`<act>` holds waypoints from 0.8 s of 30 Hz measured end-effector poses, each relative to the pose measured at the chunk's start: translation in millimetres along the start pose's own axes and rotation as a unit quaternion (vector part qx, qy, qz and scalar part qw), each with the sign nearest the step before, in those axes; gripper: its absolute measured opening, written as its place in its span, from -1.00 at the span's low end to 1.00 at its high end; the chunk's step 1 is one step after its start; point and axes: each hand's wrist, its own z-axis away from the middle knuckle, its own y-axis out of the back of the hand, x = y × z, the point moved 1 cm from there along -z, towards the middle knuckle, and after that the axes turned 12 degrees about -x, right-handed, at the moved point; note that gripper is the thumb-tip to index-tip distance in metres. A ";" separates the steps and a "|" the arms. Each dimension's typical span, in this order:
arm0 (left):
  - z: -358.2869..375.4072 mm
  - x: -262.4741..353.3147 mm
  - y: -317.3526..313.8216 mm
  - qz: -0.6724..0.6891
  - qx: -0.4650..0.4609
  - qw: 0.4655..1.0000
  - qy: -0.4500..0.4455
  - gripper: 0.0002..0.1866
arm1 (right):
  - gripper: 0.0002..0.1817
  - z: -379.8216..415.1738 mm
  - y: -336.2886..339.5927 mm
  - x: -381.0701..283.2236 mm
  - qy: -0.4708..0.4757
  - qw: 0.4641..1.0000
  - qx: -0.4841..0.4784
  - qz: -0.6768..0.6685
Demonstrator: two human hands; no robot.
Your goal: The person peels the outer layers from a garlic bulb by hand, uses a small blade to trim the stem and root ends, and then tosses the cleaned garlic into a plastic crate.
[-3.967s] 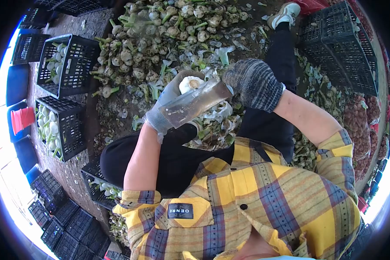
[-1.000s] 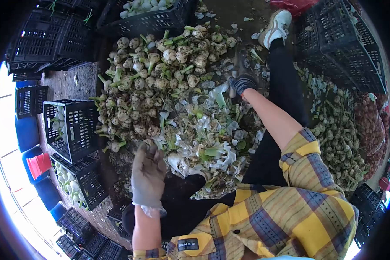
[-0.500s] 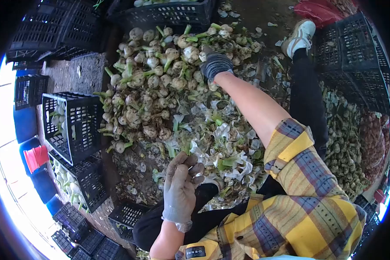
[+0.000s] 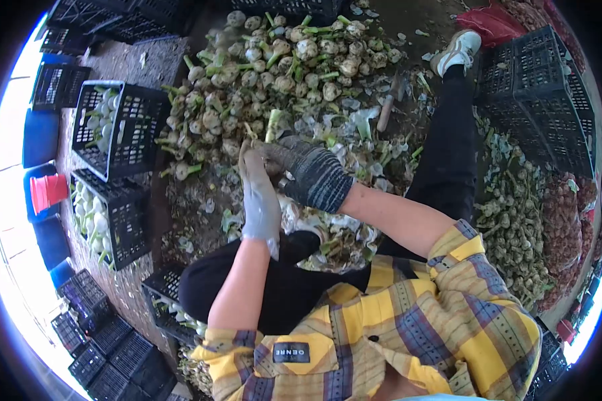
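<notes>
My left hand (image 4: 259, 197), in a pale soiled glove, is raised near the middle with its fingers pressed around something mostly hidden. My right hand (image 4: 314, 172), in a dark striped glove, meets it from the right, its fingers closed at the same spot. A green cut stem (image 4: 273, 125) sticks up between the two hands; the bulb under it is hidden by the gloves. Behind them lies a large heap of dirty garlic bulbs (image 4: 284, 83) with short green stems. Loose peeled leaves (image 4: 344, 244) are scattered beneath and beside my hands.
Black crates (image 4: 137, 130) holding pale bulbs stand at the left, near a red bucket (image 4: 49, 192). Stacked black crates (image 4: 535, 100) are at the right, with another bulb pile (image 4: 515, 227) and red net sacks (image 4: 562, 227). My shoe (image 4: 460, 52) rests beyond the leaves.
My right hand has come back from the heap toward me and now meets my left hand. A green stem shows between them. The view has shifted somewhat.
</notes>
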 end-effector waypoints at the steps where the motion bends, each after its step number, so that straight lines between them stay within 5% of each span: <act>1: 3.0 3.3 1.7 0.007 -0.002 1.000 0.010 -0.38 | -0.41 3.4 0.1 -10.5 0.012 0.999 0.008 -0.044; 4: 13.9 10.0 1.9 -0.007 0.005 0.990 -0.139 -0.42 | -0.54 16.8 11.3 -34.8 -0.044 0.962 0.042 -0.266; 6: 10.6 0.3 11.3 -0.017 -0.001 0.976 -0.218 -0.42 | -0.62 21.8 11.5 -34.7 -0.148 0.878 0.057 -0.452; 10: 14.0 -1.2 9.7 0.036 -0.069 0.954 -0.289 -0.50 | -0.66 18.3 20.3 -36.4 -0.172 0.924 0.014 -0.342; 14: 28.3 1.7 1.1 -0.011 -0.060 0.927 -0.371 -0.56 | -0.64 19.0 22.6 -46.4 -0.199 0.885 -0.035 -0.419; 21: 45.0 11.6 3.0 -0.152 -0.036 0.921 -0.356 -0.62 | -0.72 24.7 22.0 -46.8 -0.129 0.903 -0.019 -0.410; 24: 46.2 14.3 -0.2 -0.147 -0.031 0.923 -0.355 -0.62 | -0.73 24.0 28.8 -47.9 -0.152 0.938 -0.037 -0.309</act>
